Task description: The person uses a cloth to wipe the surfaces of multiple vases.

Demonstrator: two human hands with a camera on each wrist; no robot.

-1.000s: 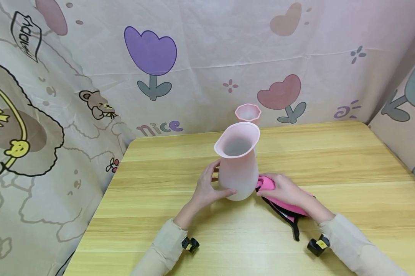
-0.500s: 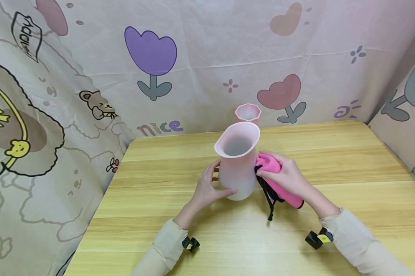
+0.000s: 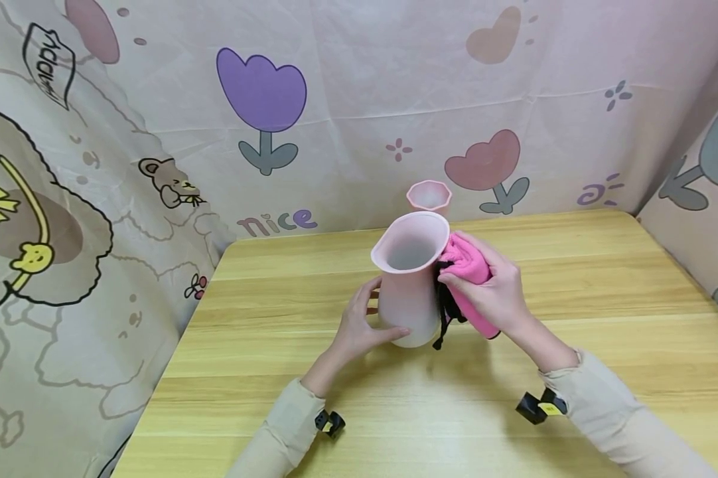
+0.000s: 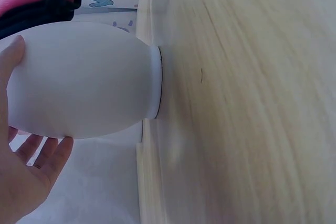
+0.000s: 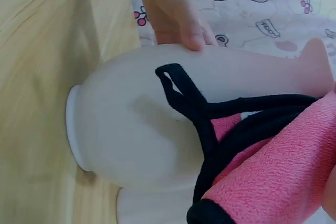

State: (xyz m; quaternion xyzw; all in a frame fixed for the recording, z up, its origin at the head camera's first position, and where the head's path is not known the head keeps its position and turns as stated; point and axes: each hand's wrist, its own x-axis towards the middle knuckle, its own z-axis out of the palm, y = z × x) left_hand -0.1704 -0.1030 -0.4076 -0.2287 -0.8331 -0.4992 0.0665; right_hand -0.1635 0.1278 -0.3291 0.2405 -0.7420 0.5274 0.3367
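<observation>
A pale pink-to-white vase (image 3: 411,299) with a flared oval mouth stands upright on the table. My left hand (image 3: 361,322) grips its lower left side, thumb across the front and fingers round the back. In my right hand (image 3: 502,292) is a bunched pink towel (image 3: 468,262) with black edging and a hanging loop, held against the vase's right side just under the rim. The right wrist view shows the towel's black loop (image 5: 181,93) in front of the vase wall (image 5: 142,129). The left wrist view has the vase's base (image 4: 156,82) on the wood.
A second, smaller pink vase (image 3: 429,194) with a scalloped rim stands behind the first, mostly hidden by it. The wooden table (image 3: 263,299) meets a printed cloth backdrop (image 3: 359,99) at the back and sides.
My right hand has lifted the towel from the table beside the vase's base up along its right side to just below the rim. The left hand and the vase have stayed put.
</observation>
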